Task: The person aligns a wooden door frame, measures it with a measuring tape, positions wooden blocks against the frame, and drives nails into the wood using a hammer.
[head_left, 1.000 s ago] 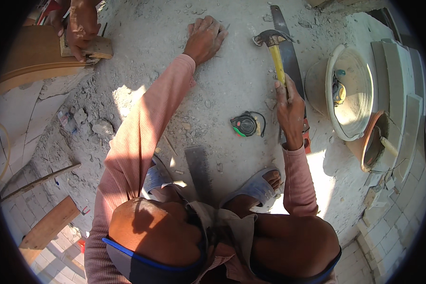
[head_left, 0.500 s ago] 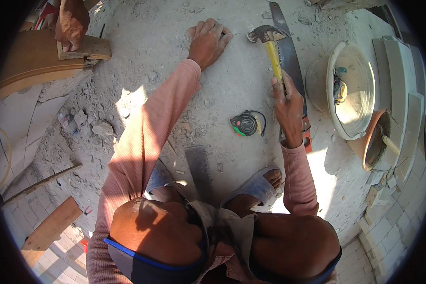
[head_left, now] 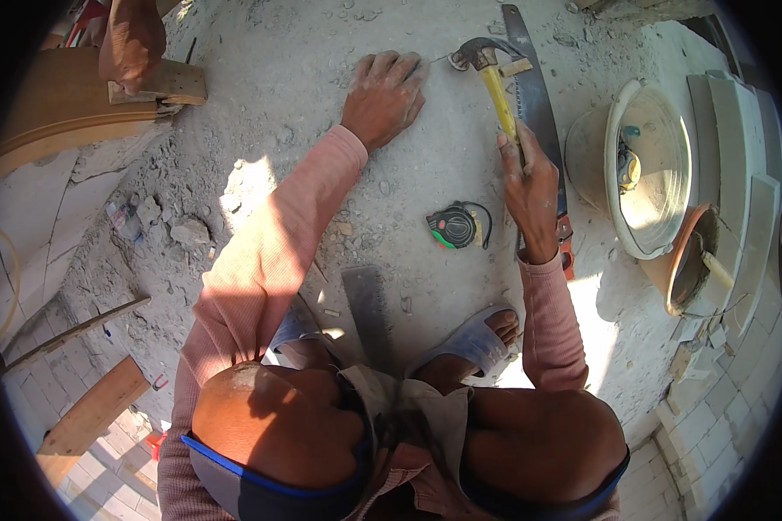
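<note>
Head view: right hand (head_left: 530, 187) fingers grip hammer (head_left: 493, 76); left hand (head_left: 384, 94) fingers spread flat; saw (head_left: 537, 104), tape measure (head_left: 453, 227) beside.

Dusty concrete floor (head_left: 304, 78); tape measure (head_left: 453, 227), handsaw (head_left: 539, 113), rubble (head_left: 182, 233) on it.

One hammer (head_left: 487, 69), one saw (head_left: 539, 113), one tape measure (head_left: 453, 227), two sandals (head_left: 465, 343), and two bowls (head_left: 647, 165) sit on the dusty ground.

Hammer (head_left: 493, 80): dull metal head, yellow handle. Saw (head_left: 537, 104): matt grey metal blade. Floor (head_left: 295, 78): rough, dusty concrete. Tape (head_left: 453, 227): glossy plastic. Sleeves (head_left: 274, 252): pink cloth.
</note>
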A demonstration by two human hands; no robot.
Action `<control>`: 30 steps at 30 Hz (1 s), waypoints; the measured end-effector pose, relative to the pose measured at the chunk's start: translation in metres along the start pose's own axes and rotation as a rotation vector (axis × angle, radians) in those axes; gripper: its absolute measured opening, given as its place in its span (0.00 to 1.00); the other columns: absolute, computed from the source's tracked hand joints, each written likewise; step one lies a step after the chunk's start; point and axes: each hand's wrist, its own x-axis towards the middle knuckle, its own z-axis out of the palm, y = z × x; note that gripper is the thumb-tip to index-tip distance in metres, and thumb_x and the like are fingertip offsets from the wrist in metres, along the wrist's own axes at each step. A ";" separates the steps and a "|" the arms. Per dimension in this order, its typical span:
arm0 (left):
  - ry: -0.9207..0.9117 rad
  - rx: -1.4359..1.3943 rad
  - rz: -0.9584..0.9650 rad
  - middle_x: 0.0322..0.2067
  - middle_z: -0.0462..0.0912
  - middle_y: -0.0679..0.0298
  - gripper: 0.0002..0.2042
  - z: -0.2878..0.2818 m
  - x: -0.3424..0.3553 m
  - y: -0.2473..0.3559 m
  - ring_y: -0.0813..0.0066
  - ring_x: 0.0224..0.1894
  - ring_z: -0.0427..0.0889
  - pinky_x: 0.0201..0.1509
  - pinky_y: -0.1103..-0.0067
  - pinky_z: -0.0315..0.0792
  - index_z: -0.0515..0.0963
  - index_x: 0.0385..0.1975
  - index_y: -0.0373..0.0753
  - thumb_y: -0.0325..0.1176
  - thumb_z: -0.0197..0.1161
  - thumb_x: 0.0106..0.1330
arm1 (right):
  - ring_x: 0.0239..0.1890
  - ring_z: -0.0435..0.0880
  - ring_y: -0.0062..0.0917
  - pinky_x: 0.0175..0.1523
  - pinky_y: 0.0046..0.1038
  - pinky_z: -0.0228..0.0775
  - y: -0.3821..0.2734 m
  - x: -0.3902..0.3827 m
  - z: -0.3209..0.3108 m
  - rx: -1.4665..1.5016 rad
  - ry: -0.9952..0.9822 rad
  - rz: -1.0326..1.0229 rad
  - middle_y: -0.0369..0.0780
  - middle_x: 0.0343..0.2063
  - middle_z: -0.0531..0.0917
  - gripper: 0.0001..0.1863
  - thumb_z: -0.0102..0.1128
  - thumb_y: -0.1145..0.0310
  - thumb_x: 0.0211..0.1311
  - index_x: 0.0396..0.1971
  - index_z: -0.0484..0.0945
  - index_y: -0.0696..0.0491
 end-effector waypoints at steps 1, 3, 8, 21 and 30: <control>0.000 0.002 -0.002 0.60 0.76 0.64 0.26 0.001 0.000 0.000 0.62 0.62 0.72 0.70 0.61 0.65 0.75 0.64 0.43 0.37 0.66 0.64 | 0.38 0.86 0.50 0.44 0.40 0.76 0.001 0.001 0.001 -0.038 0.010 -0.054 0.55 0.39 0.85 0.19 0.59 0.66 0.73 0.58 0.78 0.59; 0.047 0.037 0.009 0.56 0.79 0.65 0.24 0.003 0.001 0.000 0.64 0.61 0.74 0.68 0.62 0.66 0.78 0.60 0.40 0.38 0.66 0.64 | 0.36 0.86 0.49 0.43 0.41 0.76 0.002 0.004 0.002 -0.075 0.019 -0.109 0.55 0.38 0.85 0.19 0.60 0.67 0.73 0.58 0.78 0.59; 0.044 0.047 0.007 0.57 0.78 0.65 0.24 0.003 0.000 0.001 0.63 0.61 0.73 0.68 0.62 0.66 0.78 0.61 0.40 0.38 0.66 0.64 | 0.30 0.85 0.44 0.35 0.41 0.77 -0.002 0.006 0.005 -0.308 0.077 -0.293 0.47 0.32 0.82 0.18 0.59 0.66 0.73 0.59 0.79 0.54; -0.016 -0.073 -0.032 0.61 0.76 0.62 0.25 -0.005 -0.006 -0.006 0.58 0.64 0.72 0.70 0.61 0.66 0.74 0.66 0.45 0.36 0.64 0.68 | 0.36 0.86 0.50 0.40 0.47 0.79 -0.002 0.014 0.012 -0.362 -0.024 -0.258 0.49 0.38 0.85 0.19 0.58 0.66 0.73 0.60 0.78 0.53; 0.214 -0.591 -0.616 0.37 0.86 0.60 0.14 -0.105 -0.103 -0.030 0.71 0.40 0.85 0.48 0.76 0.77 0.80 0.48 0.35 0.39 0.66 0.73 | 0.42 0.87 0.30 0.48 0.30 0.76 0.005 -0.038 -0.018 0.002 0.020 0.066 0.49 0.43 0.87 0.20 0.58 0.66 0.75 0.60 0.78 0.61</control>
